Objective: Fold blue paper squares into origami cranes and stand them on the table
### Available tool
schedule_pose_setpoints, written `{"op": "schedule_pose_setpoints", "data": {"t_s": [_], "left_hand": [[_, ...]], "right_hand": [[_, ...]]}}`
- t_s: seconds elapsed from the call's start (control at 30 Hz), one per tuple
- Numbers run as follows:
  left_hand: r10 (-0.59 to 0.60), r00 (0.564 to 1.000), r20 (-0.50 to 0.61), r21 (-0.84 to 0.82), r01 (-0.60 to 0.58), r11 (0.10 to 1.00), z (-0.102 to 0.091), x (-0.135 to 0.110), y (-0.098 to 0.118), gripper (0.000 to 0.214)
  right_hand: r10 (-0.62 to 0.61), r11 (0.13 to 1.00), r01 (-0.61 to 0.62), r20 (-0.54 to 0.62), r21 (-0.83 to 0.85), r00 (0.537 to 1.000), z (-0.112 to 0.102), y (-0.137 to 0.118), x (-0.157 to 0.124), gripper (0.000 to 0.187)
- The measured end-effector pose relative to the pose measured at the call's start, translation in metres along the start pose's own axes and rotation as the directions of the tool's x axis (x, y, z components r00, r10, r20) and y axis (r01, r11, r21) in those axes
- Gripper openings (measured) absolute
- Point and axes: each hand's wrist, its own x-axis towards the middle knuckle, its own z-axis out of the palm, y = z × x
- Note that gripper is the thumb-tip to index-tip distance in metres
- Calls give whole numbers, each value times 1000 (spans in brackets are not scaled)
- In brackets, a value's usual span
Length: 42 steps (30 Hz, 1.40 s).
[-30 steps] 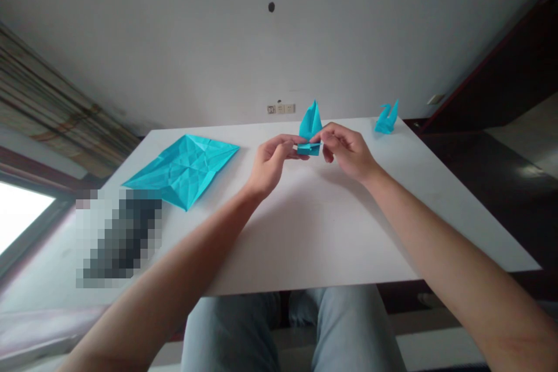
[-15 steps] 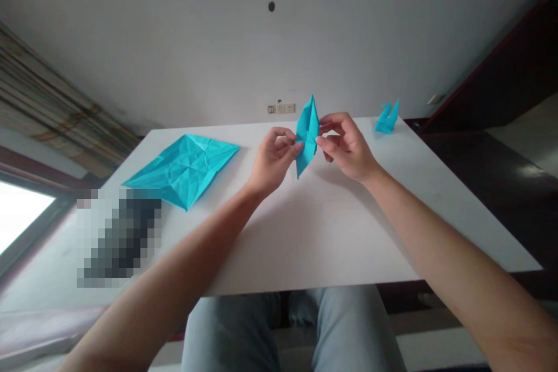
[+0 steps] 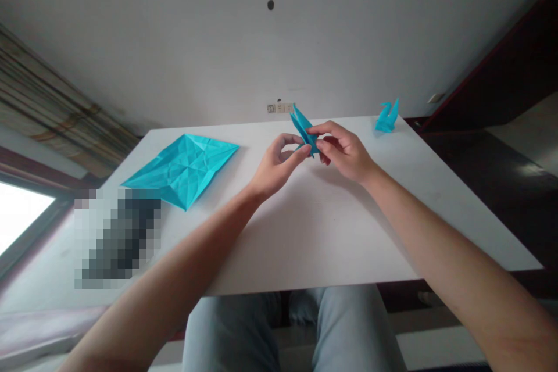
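Observation:
A folded piece of blue origami paper (image 3: 304, 125) is held up over the far half of the table, its long points tilted up and to the left. My left hand (image 3: 279, 164) pinches its lower end between thumb and fingers. From the other side, my right hand (image 3: 345, 151) grips its right edge with the thumb and fingertips. Part of the folded paper is hidden behind my fingers. Apart from both hands, at the far right of the table, stands a blue origami crane (image 3: 386, 118) with a raised neck and tail.
A large creased blue sheet (image 3: 187, 168) lies spread on the left of the white table (image 3: 349, 244). A pixelated dark object (image 3: 122, 238) is near the left edge. Behind the table rises a grey wall with a socket strip (image 3: 280, 108).
The folded paper has tilted to the left and turned, showing its layered edges instead of its broad face. Both hands have shifted closer together around it.

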Motion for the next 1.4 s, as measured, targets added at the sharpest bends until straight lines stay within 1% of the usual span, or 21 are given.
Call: {"op": "schedule_pose_setpoints", "data": {"t_s": [0.1,0.2,0.27,0.33,0.4,0.47,0.53,0.63,0.77,0.87,0.93,1.0,1.07,1.17,1.27,1.4], "left_hand": [[38,999,-16,81,-36,996,0,-1,0,57],[114,993,-28,261,-102,960,-1,-2,2,44],[155,987,-41,435,-122,892,-2,-3,5,32],[176,982,-62,582,-108,806,-1,-4,8,24],[178,980,-84,661,-79,746,0,-6,11,20],[171,981,-88,687,-65,724,2,-7,13,18],[168,982,-83,689,-66,722,3,-8,14,18],[161,984,-77,663,-70,745,2,-7,13,23],[158,986,-52,549,-104,830,-2,-3,5,16],[166,984,-68,444,-119,888,-7,2,-3,14],[143,987,-80,381,-102,919,-9,5,-8,17],[123,990,-73,305,-96,947,-9,7,-11,22],[117,992,-44,227,-104,968,-8,8,-12,27],[92,996,-9,163,-89,983,-6,8,-12,34],[82,997,-10,144,-80,986,-5,8,-11,39],[74,997,-33,135,-69,988,-5,9,-8,43]], "right_hand": [[2,998,-3,-11,-70,1000,1,4,-1,31],[-23,992,17,-41,-128,999,2,6,-3,41],[-42,988,34,-51,-148,998,3,5,-4,46],[-47,985,39,-40,-166,998,4,4,-4,47],[-45,984,39,-33,-175,998,4,3,-4,50],[-44,985,35,-45,-169,998,5,3,-4,56],[-35,987,25,-58,-160,998,5,4,-4,60],[-13,987,5,-47,-161,999,5,3,-4,60],[-4,986,4,4,-165,1000,6,-2,-4,58],[-39,986,42,20,-163,999,5,-6,-3,54],[-67,978,62,-17,-198,998,3,-7,-2,50],[-73,968,53,-72,-245,995,1,-7,-1,47],[-34,967,8,-96,-256,995,0,-5,0,44],[66,973,-80,-71,-217,995,1,0,1,39],[116,973,-128,-72,-192,991,3,7,1,43],[103,971,-136,-170,-198,980,1,10,-1,51]]}}
